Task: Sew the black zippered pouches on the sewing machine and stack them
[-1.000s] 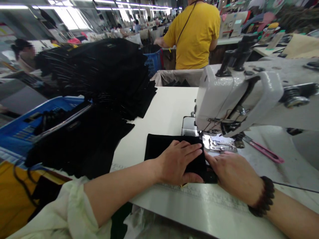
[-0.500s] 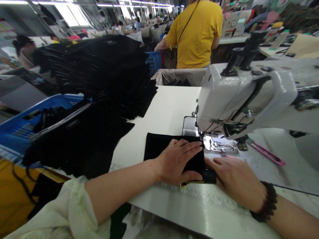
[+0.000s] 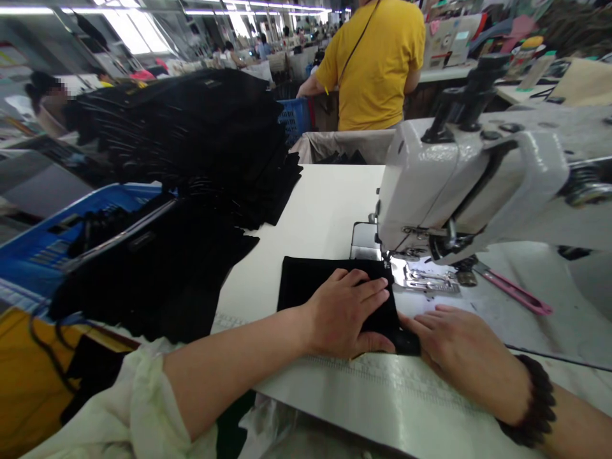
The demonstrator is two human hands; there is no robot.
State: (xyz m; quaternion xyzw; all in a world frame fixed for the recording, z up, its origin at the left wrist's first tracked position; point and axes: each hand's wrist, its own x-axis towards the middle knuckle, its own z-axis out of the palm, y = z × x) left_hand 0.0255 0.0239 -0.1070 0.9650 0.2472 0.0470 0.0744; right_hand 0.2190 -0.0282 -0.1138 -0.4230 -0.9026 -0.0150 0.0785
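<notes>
A black fabric piece [image 3: 306, 280] lies on the white machine table [image 3: 325, 197], its right edge by the needle area of the white sewing machine [image 3: 430, 185]. My left hand [image 3: 349, 312] rests flat on the fabric, fingers spread toward the needle and thumb near the lower edge. At the fabric's lower right corner, my right hand [image 3: 454, 338] touches the dark edge with its fingertips; its fingers are stretched out and slightly apart. A dark beaded bracelet [image 3: 533, 398] circles the right wrist. Part of the fabric is hidden under my left hand.
A tall heap of black fabric pieces [image 3: 191, 127] rises at the left, beside a blue basket [image 3: 29, 245]. Pink-handled snips [image 3: 516, 293] lie right of the needle. Beyond the table is a cloth-lined bin [image 3: 373, 143], with a person in a yellow shirt [image 3: 375, 70] behind it.
My right hand has shifted right and slightly down. My left hand has moved slightly right on the fabric, and the fabric's lower right corner now reaches a little farther right.
</notes>
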